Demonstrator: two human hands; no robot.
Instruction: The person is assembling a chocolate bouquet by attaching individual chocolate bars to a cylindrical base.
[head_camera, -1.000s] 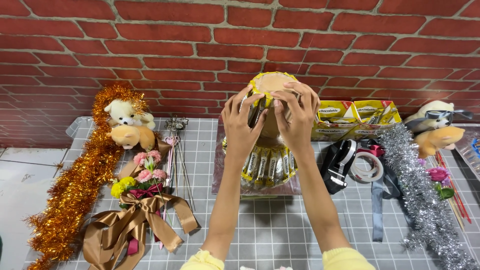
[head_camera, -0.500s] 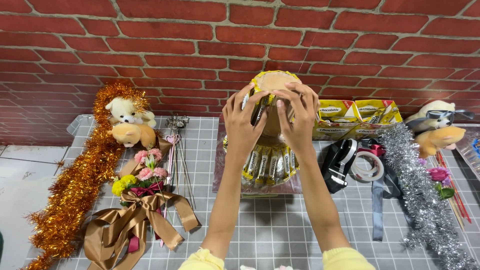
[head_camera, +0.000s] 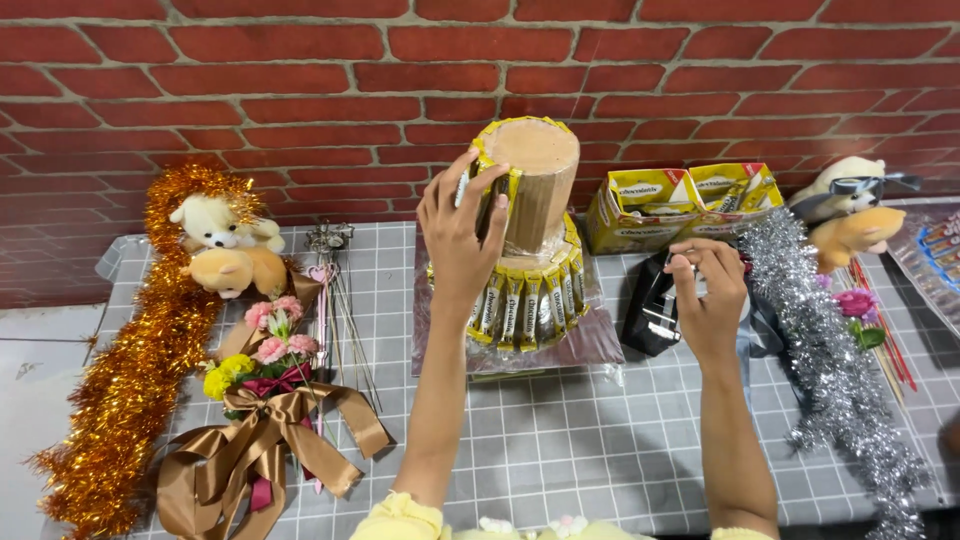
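While my left hand (head_camera: 458, 235) pinned a snack sachet (head_camera: 478, 190) against the upright cardboard cylinder (head_camera: 535, 185), my right hand (head_camera: 710, 300), nearer the counter's (head_camera: 560, 450) right edge, pinched something too small to tell.

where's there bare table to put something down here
Bare checked cloth lies in front of the tiered sachet tower, between the two forearms, and between the ribbon bouquet and left arm. Crowded: right side by silver tinsel.
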